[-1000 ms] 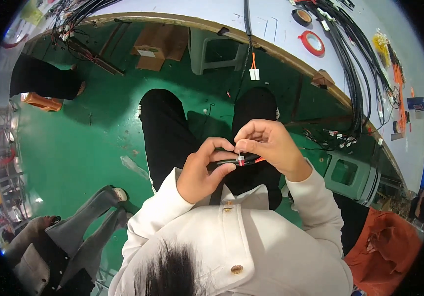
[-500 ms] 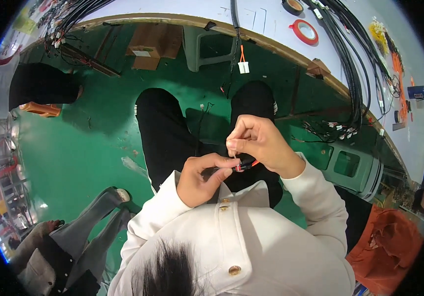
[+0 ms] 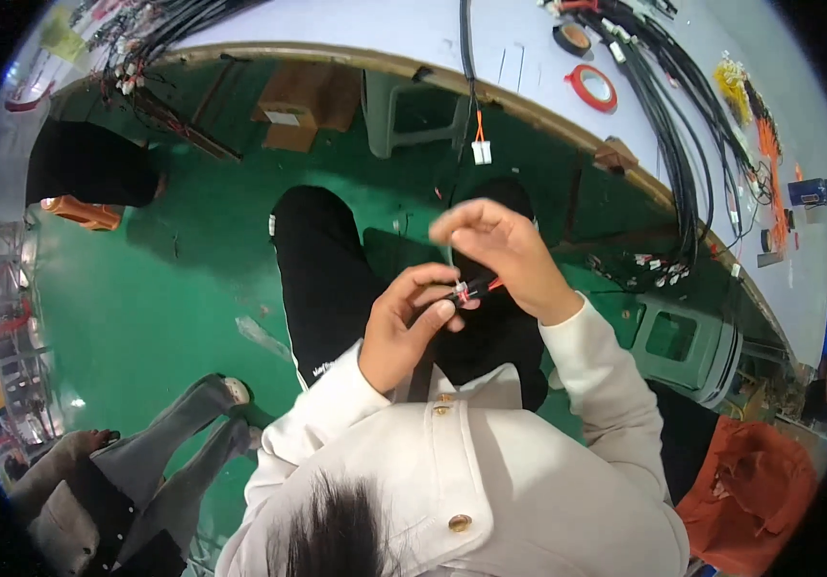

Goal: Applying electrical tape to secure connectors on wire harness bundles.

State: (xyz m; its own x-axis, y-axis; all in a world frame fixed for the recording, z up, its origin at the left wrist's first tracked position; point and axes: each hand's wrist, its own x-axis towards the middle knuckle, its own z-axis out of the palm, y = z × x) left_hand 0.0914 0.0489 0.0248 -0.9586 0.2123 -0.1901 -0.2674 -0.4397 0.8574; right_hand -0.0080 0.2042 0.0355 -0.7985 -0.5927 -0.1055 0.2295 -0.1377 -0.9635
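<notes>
I note the left hand (image 3: pixel 404 332) pinching a small black connector (image 3: pixel 471 288) between thumb and forefinger — grip clenched on it, held over the lap. The right hand (image 3: pixel 500 250) sits just beyond and to the right of that grip, its fingers curled over the connector's far end, where an orange-red wire (image 3: pixel 495 283) emerges; whether it actually grasps the wire or only touches it, I cannot tell. The connector's long axis runs left-low to right-high, pointing from the left grip toward the right palm; both hands are at it, the left the firmer holder. The connector's far face and any terminals are hidden under the right fingers and too small to make out. Farther out from the grip, a white plug (image 3: pixel 481 152) hangs on an orange lead from the table (image 3: pixel 529 58) edge — black cable bundles (image 3: pixel 683 125) and a red tape roll (image 3: pixel 593 87) lie on it.
</notes>
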